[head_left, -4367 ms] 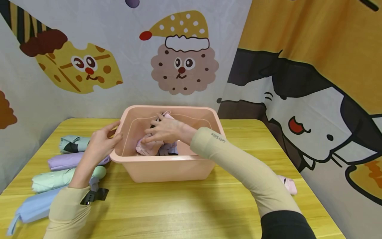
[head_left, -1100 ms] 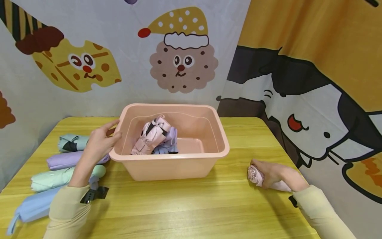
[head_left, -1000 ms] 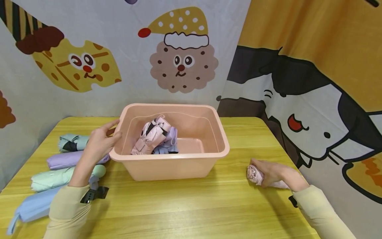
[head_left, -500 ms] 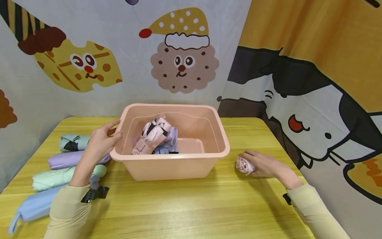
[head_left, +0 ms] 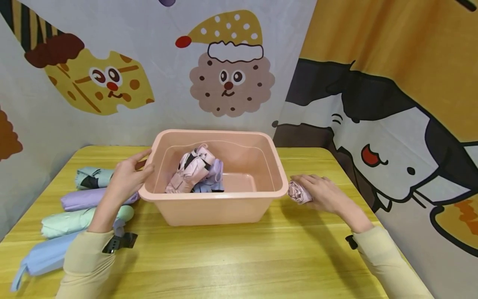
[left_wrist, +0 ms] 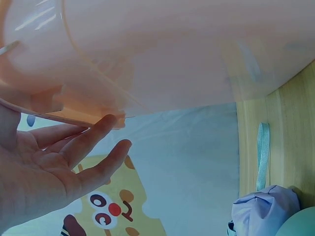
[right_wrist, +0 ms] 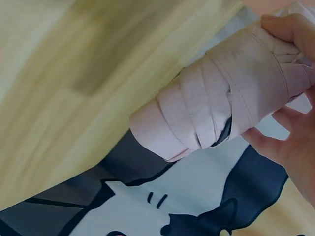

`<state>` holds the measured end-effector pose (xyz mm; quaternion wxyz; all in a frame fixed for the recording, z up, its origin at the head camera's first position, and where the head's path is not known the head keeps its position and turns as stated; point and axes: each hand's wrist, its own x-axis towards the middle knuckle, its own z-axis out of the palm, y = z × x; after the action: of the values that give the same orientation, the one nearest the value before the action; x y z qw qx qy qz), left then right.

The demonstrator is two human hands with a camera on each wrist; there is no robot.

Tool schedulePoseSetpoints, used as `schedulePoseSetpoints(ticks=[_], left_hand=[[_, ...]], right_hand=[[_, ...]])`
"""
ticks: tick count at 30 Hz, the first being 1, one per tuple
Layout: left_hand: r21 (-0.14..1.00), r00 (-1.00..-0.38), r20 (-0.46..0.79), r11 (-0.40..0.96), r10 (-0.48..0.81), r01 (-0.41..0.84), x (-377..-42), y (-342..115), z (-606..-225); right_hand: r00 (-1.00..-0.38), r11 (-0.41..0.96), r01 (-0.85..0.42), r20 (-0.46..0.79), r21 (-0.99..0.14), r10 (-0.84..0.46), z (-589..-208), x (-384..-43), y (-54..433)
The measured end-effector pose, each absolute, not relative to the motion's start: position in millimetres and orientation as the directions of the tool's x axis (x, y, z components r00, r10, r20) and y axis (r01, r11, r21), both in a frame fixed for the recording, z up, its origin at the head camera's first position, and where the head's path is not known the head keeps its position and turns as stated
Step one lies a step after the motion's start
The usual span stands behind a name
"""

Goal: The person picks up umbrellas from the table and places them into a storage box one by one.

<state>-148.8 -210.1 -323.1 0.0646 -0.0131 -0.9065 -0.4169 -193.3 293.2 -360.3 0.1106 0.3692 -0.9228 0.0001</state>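
Note:
In the head view my right hand (head_left: 325, 193) grips a pale pink folded umbrella (head_left: 298, 193), its rolled end facing the right rim of a pink plastic tub (head_left: 216, 209). The right wrist view shows the umbrella's wrapped length (right_wrist: 197, 103), with thumb and fingers round one end. My left hand (head_left: 128, 176) touches the tub's left rim, its fingers loosely extended; in the left wrist view fingertips (left_wrist: 109, 120) meet the underside of that rim. Inside the tub, on its left side, lie a pink-and-black folded umbrella (head_left: 190, 170) and a purple-blue one (head_left: 210, 178).
Left of the tub, folded umbrellas lie in a row on the wooden table (head_left: 224, 257): teal (head_left: 93, 178), purple (head_left: 84, 199), mint green (head_left: 67, 222) and blue (head_left: 48, 255). My left forearm crosses over some of them. A cartoon-printed cloth (head_left: 168, 104) hangs behind.
My right hand first left the tub and took hold of the pink umbrella at the table's right. Since then it has carried it leftward to the tub's right rim. The left hand stays put.

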Motion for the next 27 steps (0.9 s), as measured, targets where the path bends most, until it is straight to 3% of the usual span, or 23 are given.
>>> schedulePoseSetpoints(ticks=[22,27], left_hand=[[0.753,-0.993,0.115,0.656,-0.040,0.060,-149.2,-208.9,-323.0],[0.752,-0.992,0.115,0.656,-0.042,0.060,-149.0,-208.6,-323.1]], right_hand=[[-0.626,0.751,-0.618,0.434,0.232,-0.649,-304.1,-199.3,279.0],[-0.583,0.732,-0.639,0.472,0.237,-0.662,-296.1,-203.8,272.8]])
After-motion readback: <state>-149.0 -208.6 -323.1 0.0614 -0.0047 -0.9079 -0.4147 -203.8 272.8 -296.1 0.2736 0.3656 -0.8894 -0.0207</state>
